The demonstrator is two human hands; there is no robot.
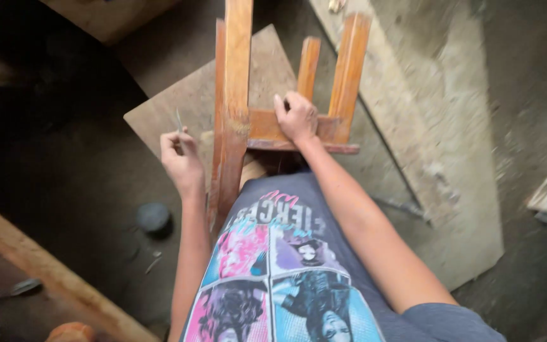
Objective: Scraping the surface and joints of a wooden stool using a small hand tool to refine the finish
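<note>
Upper centre of the frame: a wooden stool (267,107), upturned with its legs pointing away from you, is leaning against your lap. Your right hand (297,118) is resting on its cross rail, grip closed over the top edge of the wood between two legs. Your left hand (182,158) is hovering just left of the nearest leg, grip closed around a thin metal tool (178,121) whose tip is sticking up above the fingers; the exact kind of tool is too blurred to tell. Beneath the stool, a flat plywood board (166,107) is lying on the dirt floor (90,183). Right of the frame: a larger pale board (451,158) is lying on the same floor. Lower left: a long wooden plank (45,266) is running diagonally, and a small dark round object (153,217) is sitting near your left forearm.
</note>
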